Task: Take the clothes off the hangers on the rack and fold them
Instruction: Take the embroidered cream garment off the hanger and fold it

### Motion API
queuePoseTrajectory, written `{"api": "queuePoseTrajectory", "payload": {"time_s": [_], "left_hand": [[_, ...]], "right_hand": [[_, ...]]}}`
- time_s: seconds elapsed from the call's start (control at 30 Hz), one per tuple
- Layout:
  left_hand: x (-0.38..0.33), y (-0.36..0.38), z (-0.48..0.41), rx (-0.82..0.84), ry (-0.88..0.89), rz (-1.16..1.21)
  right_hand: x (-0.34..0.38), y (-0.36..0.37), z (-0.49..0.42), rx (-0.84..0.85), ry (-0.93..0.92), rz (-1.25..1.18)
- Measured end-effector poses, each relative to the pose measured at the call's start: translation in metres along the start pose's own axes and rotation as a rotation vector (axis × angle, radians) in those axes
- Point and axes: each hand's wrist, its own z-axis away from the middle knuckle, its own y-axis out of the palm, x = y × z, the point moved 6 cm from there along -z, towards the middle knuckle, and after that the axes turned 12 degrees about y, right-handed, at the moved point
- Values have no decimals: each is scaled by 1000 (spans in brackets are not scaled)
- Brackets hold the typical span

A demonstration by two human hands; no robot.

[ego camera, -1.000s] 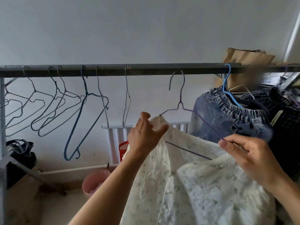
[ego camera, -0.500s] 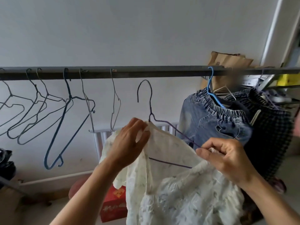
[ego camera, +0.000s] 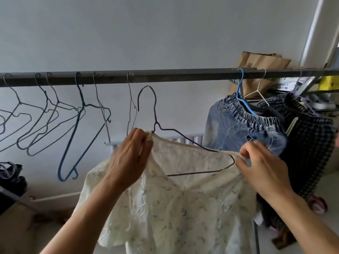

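Hands [ego camera: 198,162] pinching crinkled cream blouse [ego camera: 183,208], thin wire hanger [ego camera: 156,114]

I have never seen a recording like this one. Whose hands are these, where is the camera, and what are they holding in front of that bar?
There is no machine. A person wears one camera on the head, so you see their own arms reaching forward. The left hand and the right hand each pinch a shoulder of a white blouse, which hangs on a dark wire hanger. The hanger's hook is just below the rack bar, not on it. On the bar, empty hangers hang to the left, and a denim garment and a dark checked garment hang to the right.
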Motion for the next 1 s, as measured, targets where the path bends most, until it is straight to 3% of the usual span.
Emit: {"api": "queuePoseTrajectory", "payload": {"time_s": [0.1,0.2,0.3,0.4,0.5,0.57,0.67,0.8,1.0], "left_hand": [[4,-6,1,-12,-47,22],[6,-10,5,-33,-57,181],[6,-11,11,-76,-105,323],[8,-9,18,-95,-186,363],[7,-8,29,-115,-254,335],[4,-7,36,-134,-279,293],[2,-7,42,-170,-321,276],[13,-7,53,-208,-442,261],[47,-9,80,-319,-783,317]], "right_hand": [[0,9,-5,64,40,-183],[-14,28,-17,244,280,-446],[-18,52,-13,483,444,-499],[-11,56,-8,528,497,-663],[4,50,-2,637,602,-1161],[20,46,7,734,470,-1132],[34,39,12,654,338,-1054],[28,32,8,605,409,-1232],[-23,7,-1,422,573,-1385]]}}
